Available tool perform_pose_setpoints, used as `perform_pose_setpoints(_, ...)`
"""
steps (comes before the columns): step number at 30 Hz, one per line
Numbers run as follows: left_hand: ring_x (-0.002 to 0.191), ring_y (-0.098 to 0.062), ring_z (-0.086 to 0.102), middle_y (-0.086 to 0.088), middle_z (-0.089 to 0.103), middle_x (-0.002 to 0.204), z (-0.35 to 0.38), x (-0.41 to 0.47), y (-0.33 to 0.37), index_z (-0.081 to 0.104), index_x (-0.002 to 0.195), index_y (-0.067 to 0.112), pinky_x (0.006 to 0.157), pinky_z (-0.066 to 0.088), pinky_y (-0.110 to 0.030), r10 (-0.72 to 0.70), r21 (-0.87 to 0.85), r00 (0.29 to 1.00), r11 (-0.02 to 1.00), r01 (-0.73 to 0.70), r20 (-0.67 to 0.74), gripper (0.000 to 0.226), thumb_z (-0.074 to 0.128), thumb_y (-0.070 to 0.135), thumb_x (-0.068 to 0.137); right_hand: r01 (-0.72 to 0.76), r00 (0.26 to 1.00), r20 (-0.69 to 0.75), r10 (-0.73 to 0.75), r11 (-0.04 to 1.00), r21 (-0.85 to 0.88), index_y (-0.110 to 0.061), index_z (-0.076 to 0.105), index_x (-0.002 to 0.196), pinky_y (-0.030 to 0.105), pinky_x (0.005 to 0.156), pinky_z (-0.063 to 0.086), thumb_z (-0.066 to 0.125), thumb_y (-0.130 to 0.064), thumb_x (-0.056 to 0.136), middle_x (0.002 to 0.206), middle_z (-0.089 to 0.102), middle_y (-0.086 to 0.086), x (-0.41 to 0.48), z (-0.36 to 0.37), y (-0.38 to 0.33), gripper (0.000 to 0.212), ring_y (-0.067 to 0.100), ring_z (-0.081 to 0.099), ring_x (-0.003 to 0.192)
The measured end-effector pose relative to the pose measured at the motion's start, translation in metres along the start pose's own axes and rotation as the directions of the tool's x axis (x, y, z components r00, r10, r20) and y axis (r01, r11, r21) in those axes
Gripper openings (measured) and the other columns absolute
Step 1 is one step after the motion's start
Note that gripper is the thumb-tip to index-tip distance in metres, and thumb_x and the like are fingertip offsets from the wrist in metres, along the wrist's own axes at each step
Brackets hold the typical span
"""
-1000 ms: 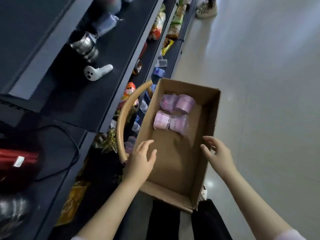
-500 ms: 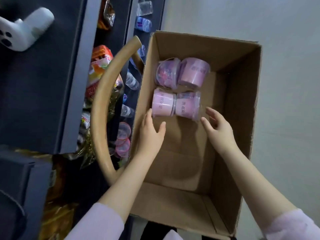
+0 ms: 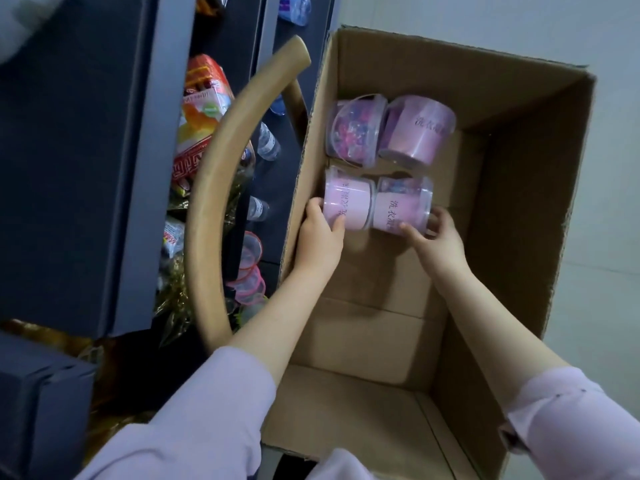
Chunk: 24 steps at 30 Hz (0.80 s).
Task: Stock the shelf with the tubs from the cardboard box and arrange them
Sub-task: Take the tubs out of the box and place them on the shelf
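Reaching: a person is stretching both arms down into the box [image 3: 512, 188], one to each near tub.
Left hand [image 3: 320, 233]: it is gripping the left tub [image 3: 348, 202], with the fingers curling round its near end and the thumb pressing on the pink label.
Right hand [image 3: 438, 237]: it is gripping the right tub [image 3: 403, 206], with the thumb lying on the label and the fingers wrapping round the far side.
Near tubs: they are sitting side by side and touching, close to the box's left wall. I cannot tell whether they are resting on the bottom.
Far tubs: the clear tub [image 3: 355, 131] is showing coloured pieces through its wall, and the pink tub [image 3: 417, 131] is touching it on the right. Both are lying tilted just beyond the near pair.
Box: it is standing open on the right of the shelf [image 3: 86, 168].
Shelf: its dark boards are carrying snack packets [image 3: 201, 109] and small bottles [image 3: 268, 143] on the lower levels.
Hoop [image 3: 211, 188]: a tan curved bar is arching between the shelf and the box.
Sleeves [image 3: 207, 410]: pale lilac cuffs are covering both forearms partway.
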<state>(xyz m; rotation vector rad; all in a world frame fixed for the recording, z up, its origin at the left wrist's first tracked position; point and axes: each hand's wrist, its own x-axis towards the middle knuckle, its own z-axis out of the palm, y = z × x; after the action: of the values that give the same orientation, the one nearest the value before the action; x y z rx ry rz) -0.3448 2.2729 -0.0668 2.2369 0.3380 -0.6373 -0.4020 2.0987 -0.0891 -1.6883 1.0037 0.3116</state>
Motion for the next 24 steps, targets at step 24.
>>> perform_pose_setpoints(24, 0.090, 0.002, 0.064, 0.012, 0.070, 0.103, -0.056, -0.225, 0.048, 0.060, 0.110, 0.034, 0.079, 0.053, -0.020, 0.070, -0.296, 0.970, 0.945, -0.139, -0.231, 0.023, 0.060, 0.020, 0.092, 0.429, 0.901, 0.070, -0.429, 0.903, 0.020, -0.037, 0.073, 0.096, 0.024, 0.081, 0.053, 0.068, -0.029, 0.088, 0.083, 0.074, -0.017, -0.166, -0.145, -0.047, 0.012, 0.001, 0.067, 0.082)
